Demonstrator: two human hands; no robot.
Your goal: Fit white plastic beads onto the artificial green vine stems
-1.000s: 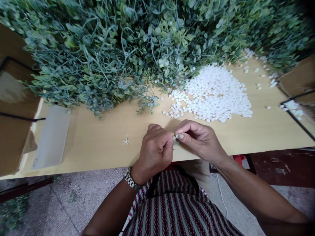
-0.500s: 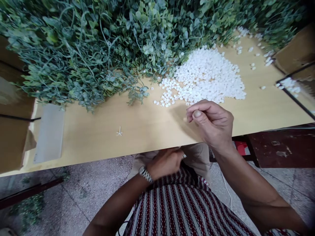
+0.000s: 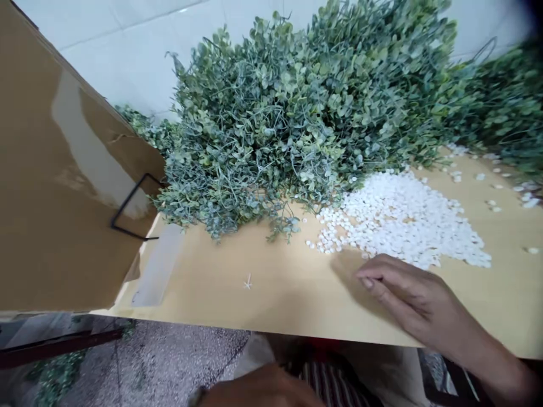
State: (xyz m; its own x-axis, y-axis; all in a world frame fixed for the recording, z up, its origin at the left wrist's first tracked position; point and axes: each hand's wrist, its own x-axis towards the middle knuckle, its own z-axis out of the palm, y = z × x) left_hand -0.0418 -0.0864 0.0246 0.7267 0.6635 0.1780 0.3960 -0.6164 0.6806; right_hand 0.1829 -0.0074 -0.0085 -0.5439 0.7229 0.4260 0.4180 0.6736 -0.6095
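My right hand [image 3: 409, 297] hovers over the tabletop just in front of a heap of small white plastic discs [image 3: 418, 217]. Its thumb and forefinger are pinched together; whatever may be between them is hidden. Low at the bottom edge, my left hand [image 3: 263, 387] is near my lap, in front of the table, blurred and with its fingers out of sight. A small white star-shaped piece with a stem [image 3: 248, 282] lies alone on the table, left of my right hand.
A big pile of artificial green foliage [image 3: 297, 118] fills the back of the wooden table [image 3: 292, 305]. At the left stand a cardboard box [image 3: 63, 186] and a black wire frame [image 3: 127, 204]. A pale translucent strip [image 3: 156, 271] lies beside the box.
The view has tilted up and swung left, showing more wall and box. My right hand stays pinched near the discs. My left hand has dropped to the bottom edge of the view.
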